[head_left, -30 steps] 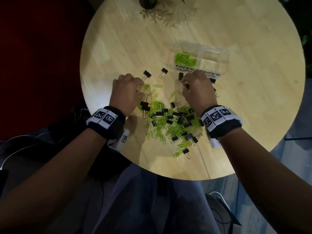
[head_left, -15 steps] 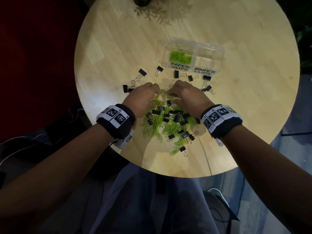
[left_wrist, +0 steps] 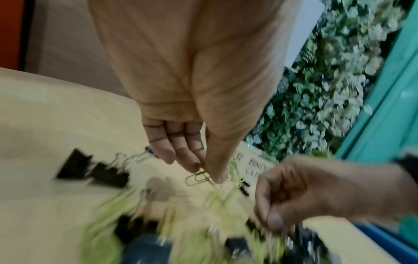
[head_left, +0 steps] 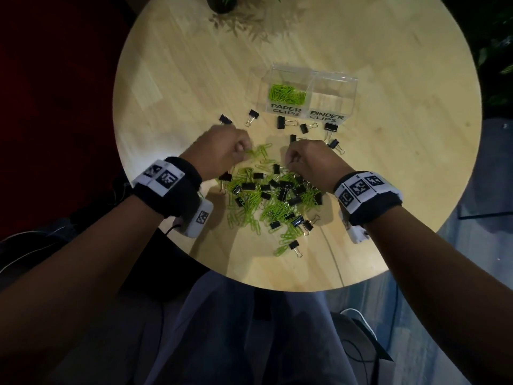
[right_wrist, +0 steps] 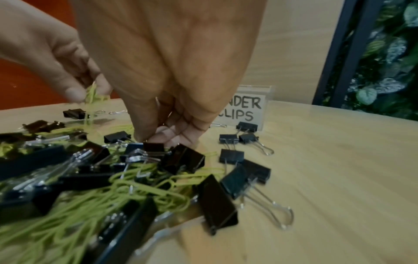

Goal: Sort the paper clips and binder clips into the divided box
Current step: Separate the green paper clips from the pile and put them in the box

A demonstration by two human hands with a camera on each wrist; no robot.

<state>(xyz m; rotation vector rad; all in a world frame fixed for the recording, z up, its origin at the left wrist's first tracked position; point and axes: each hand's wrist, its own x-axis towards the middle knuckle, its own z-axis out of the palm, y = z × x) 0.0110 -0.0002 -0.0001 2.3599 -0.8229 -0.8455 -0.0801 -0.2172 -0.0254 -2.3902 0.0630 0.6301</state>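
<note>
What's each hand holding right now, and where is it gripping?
The left hand pinches green paper clips by one end. The right hand is curled at a black binder clip; a grip cannot be told.

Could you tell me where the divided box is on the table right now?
In the head view, the divided box stands on the far right part of the round table, beyond both hands, with loose binder clips just before its labels.

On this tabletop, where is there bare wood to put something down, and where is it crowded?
Bare wood lies left of the divided box out to the table rim, on the far side toward the plant, and right of the box to the rim. Crowded: the mixed pile between both hands, and the loose binder clips strung along the box front.
</note>
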